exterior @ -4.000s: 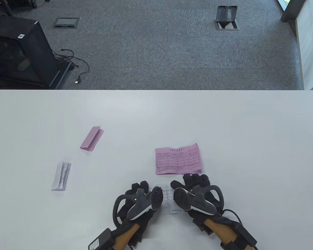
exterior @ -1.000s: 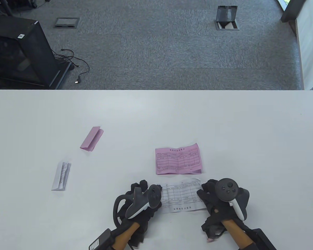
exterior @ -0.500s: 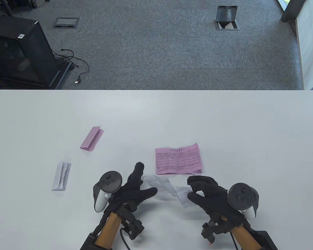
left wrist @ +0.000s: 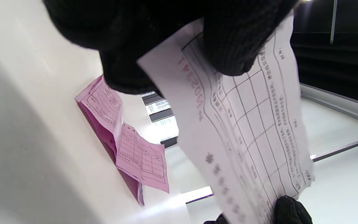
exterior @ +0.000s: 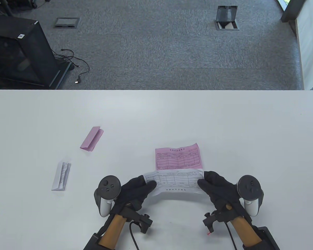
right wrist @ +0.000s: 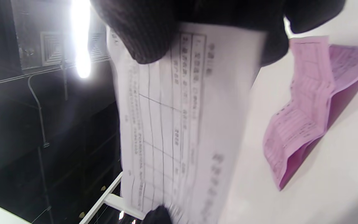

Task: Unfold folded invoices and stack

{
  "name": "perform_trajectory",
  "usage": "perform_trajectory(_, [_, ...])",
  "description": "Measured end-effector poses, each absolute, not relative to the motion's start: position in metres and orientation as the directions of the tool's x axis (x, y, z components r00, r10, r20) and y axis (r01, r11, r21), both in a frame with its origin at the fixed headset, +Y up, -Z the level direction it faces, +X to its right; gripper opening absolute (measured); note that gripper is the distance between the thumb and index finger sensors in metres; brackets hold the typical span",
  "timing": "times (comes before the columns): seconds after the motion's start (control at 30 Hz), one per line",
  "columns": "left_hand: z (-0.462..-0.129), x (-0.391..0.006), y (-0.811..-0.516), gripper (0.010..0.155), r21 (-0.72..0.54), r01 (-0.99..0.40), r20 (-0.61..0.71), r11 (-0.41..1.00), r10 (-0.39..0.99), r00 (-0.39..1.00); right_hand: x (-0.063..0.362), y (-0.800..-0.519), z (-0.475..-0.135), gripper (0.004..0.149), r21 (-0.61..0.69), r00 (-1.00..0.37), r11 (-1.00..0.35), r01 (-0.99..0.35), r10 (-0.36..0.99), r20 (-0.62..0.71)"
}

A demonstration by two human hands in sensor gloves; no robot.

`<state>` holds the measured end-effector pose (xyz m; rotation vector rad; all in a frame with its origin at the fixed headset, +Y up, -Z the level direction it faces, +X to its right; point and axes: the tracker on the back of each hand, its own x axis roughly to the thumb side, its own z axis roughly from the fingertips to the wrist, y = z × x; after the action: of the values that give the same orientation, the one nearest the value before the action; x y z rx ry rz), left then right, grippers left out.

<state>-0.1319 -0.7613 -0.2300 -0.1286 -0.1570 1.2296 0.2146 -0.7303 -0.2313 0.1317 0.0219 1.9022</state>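
Grey carpet (exterior: 156, 47) runs behind a white table (exterior: 224, 125), with a black cabinet (exterior: 18, 52) and loose cable (exterior: 75, 65) on the floor far beyond the left hand. Both gloved hands sit at the near edge of the table and hold one white invoice (exterior: 174, 182) stretched open between them, lifted off the surface. The left hand (exterior: 135, 188) pinches the sheet's left end between thumb and fingers; the right hand (exterior: 217, 187) pinches its right end the same way. The wrist views show each thumb pressed on the printed face with the other fingers behind the paper. Just beyond the held sheet, between the two hands, an unfolded pink invoice (exterior: 178, 158) lies flat on the table, its creases raised a little; the white sheet's far edge overlaps its near edge in the table view. Well out past the left hand lie a folded white invoice (exterior: 61, 176) and, farther away, a folded pink invoice (exterior: 91, 138), apart from each other.
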Motion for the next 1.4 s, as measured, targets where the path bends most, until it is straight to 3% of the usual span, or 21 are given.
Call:
perform_trajectory(0.2, [-0.234,-0.122,-0.757,0.04,-0.139,-0.867,0.03,0.479,0.877,0.48,0.219,-0.738,-0.24,0.034,-0.012,-0.504,-0.504,-0.864,0.863,0.043])
perform_trajectory(0.37, [-0.247,-0.112,-0.746,0.048,-0.065,-0.772,0.003,0.633,0.773,0.634,0.217,-0.734,-0.254,0.034,-0.011,-0.584,-0.584,-0.812,0.812,-0.006])
perform_trajectory(0.67, [-0.296,-0.093,-0.738,0.065,-0.08,-0.641,-0.173,0.763,0.623,0.763,0.2,-0.719,-0.314,0.034,0.002,-0.83,-0.834,-0.551,0.548,-0.102])
perform_trajectory(0.97, [-0.328,-0.063,-0.764,0.07,-0.167,-0.465,-0.249,0.869,0.419,0.873,0.185,-0.754,-0.346,0.033,0.118,-0.917,-0.925,-0.361,0.329,-0.226])
perform_trajectory(1.3, [-0.345,-0.058,-0.777,0.069,-0.193,-0.403,-0.317,0.895,0.332,0.889,0.174,-0.77,-0.358,0.033,0.125,-0.963,-0.978,-0.164,0.131,-0.237])
perform_trajectory(1.4, [-0.346,-0.057,-0.778,0.07,-0.198,-0.328,-0.324,0.924,0.254,0.911,0.172,-0.772,-0.359,0.033,0.112,-0.967,-0.986,-0.121,0.091,-0.238])
